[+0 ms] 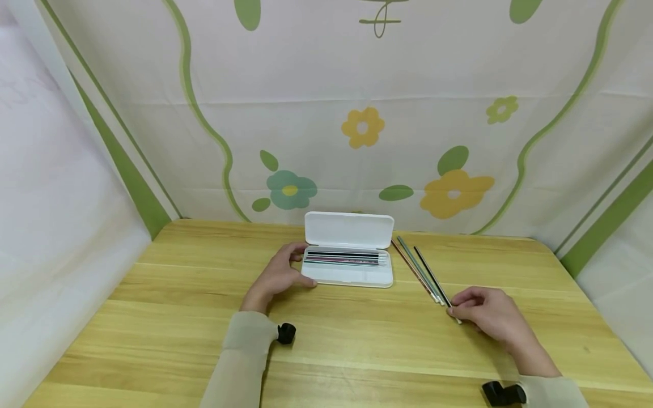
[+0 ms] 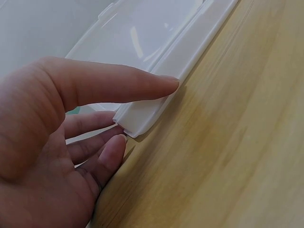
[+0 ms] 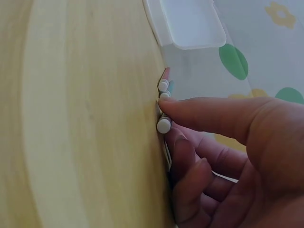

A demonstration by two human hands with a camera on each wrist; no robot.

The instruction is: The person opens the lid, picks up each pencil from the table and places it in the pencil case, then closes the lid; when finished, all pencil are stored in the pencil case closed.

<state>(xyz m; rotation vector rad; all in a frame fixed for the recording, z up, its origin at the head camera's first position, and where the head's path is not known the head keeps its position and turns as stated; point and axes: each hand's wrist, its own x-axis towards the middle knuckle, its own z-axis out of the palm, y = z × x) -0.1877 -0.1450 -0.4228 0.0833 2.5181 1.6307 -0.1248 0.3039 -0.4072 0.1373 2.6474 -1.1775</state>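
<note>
A white pencil case (image 1: 348, 276) lies with its lid (image 1: 349, 228) raised at the back. Several pencils (image 1: 344, 259) lie side by side along the rear of its tray. My left hand (image 1: 278, 277) holds the case's left end, the thumb along the front wall and the fingers around the side and back. To the right, my right hand (image 1: 492, 314) pinches a black pencil (image 1: 431, 272) between thumb and fingers near its white end (image 3: 164, 125). Beside it on the table are a reddish pencil (image 1: 410, 266) and a grey-green pencil (image 1: 418, 263), their white ends towards me.
The wooden table (image 1: 357, 351) reaches back to a hanging cloth (image 1: 306, 136) printed with flowers and leaves, right behind the raised lid. More pale cloth (image 1: 66, 187) hangs at the left side. Small black wrist cameras (image 1: 287, 333) sit at both sleeves.
</note>
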